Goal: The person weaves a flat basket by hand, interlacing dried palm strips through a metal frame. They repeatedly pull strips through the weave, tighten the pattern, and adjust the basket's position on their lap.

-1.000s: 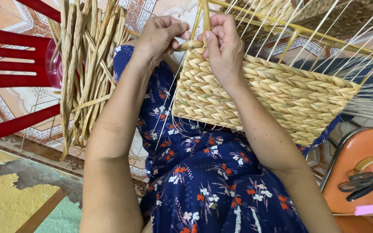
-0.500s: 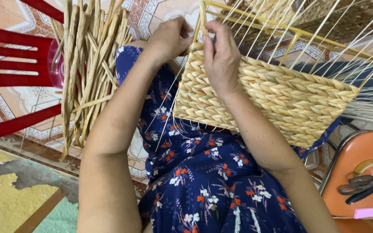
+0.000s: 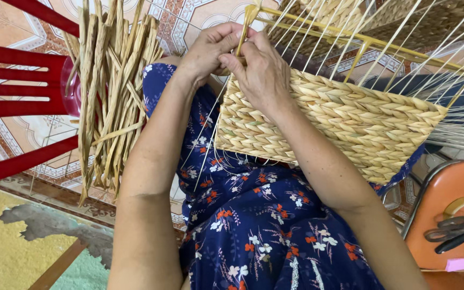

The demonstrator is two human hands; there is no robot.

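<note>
Both hands have closed in at the basket's [image 3: 350, 121] top corner. Left hand [image 3: 210, 51] and right hand [image 3: 261, 70] now pinch one straw strand [image 3: 244, 27], pulling the weave tight.

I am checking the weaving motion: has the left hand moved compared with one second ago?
Yes, slightly. The left hand has shifted right along the basket rim, toward the yellow corner post, and now presses against the right hand.

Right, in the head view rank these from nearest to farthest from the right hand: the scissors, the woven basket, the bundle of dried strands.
1. woven basket: under the right hand, touching.
2. bundle of dried strands: left, against the red chair.
3. scissors: far lower right, on the orange stool.
</note>
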